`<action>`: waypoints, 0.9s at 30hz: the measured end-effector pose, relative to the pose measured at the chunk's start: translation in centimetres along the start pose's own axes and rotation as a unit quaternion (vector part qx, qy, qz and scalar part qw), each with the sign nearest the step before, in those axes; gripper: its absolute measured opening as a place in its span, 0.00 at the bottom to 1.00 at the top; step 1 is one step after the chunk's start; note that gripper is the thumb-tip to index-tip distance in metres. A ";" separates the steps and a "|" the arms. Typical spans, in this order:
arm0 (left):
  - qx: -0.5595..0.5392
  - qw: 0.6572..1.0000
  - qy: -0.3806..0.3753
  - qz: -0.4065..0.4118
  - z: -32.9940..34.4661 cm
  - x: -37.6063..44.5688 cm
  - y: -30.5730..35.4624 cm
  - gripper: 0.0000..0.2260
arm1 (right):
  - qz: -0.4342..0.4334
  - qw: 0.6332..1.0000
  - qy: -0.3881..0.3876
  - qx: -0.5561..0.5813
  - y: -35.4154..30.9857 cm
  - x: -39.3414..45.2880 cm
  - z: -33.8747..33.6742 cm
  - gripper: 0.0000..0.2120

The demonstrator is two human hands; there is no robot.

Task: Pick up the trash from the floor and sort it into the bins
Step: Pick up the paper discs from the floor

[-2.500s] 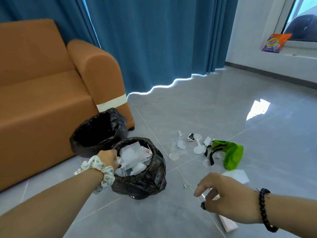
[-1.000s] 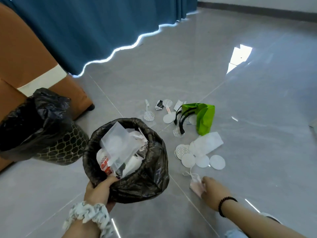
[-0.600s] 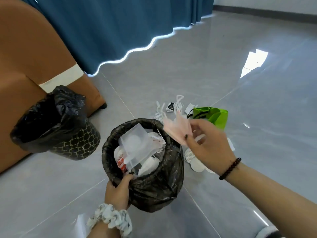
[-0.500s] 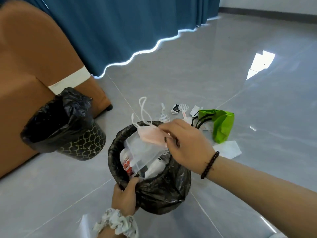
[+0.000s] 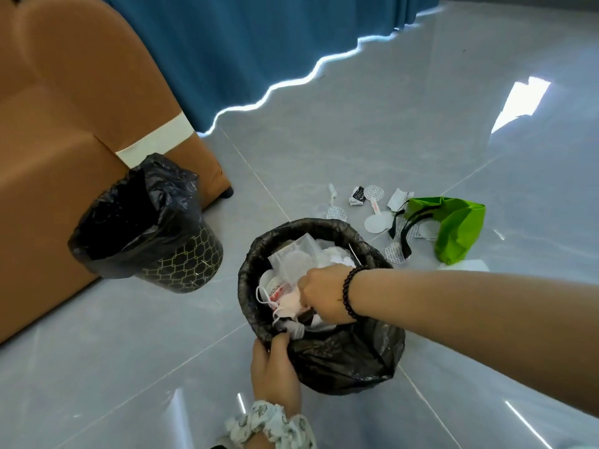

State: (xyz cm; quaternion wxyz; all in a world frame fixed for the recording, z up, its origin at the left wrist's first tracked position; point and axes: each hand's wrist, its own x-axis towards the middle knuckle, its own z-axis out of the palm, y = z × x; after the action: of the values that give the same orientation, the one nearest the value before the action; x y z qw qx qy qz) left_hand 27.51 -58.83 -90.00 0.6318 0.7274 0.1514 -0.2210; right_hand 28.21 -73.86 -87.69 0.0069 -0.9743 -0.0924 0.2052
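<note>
Closest to me, at about six o'clock, the left hand (image 5: 275,367), with a patterned scrunchie (image 5: 272,427) on its wrist, grips the near rim of the nearer bin (image 5: 343,361), its fingers curled over the black liner. The right hand (image 5: 321,294) reaches in from three o'clock, a black bead bracelet (image 5: 350,294) on its wrist. Its fingers are down inside the bin mouth, curled around a pale pink face mask (image 5: 290,304) whose white ear loops spill toward nine o'clock, so the mask is already within the rim and lying on the rubbish.

That bin is packed close to the top: a clear plastic bag (image 5: 293,259) stands up at its far side, white round pads show behind it, and a red-and-white wrapper peeks out beside the mask.

Farther off, at ten o'clock, the second bin (image 5: 181,264) stands against the brown sofa (image 5: 64,131). It is black with a gold lattice pattern, and its black liner billows over the rim; I cannot tell what is inside.

Out at one to two o'clock the grey tiled floor (image 5: 356,131) has trash on it: a lime green bag (image 5: 453,228) with black straps, white round pads (image 5: 377,222) around it, a small crumpled black wrapper (image 5: 358,196), and a white sheet (image 5: 466,265) just beyond the right forearm. Beyond all that hangs the blue curtain (image 5: 259,43).
</note>
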 end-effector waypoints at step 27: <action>-0.026 0.998 -0.058 -0.010 1.8 0.0 -2.7 0.22 | 0.389 0.852 -0.072 0.341 7.7 -12.9 21.7 0.34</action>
State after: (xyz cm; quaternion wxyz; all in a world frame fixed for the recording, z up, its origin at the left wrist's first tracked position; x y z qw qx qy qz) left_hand 25.89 -60.21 -92.53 0.6560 0.6949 0.1276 -0.2655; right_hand 9.26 -84.28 -102.77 0.2521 -0.8495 0.3701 0.2789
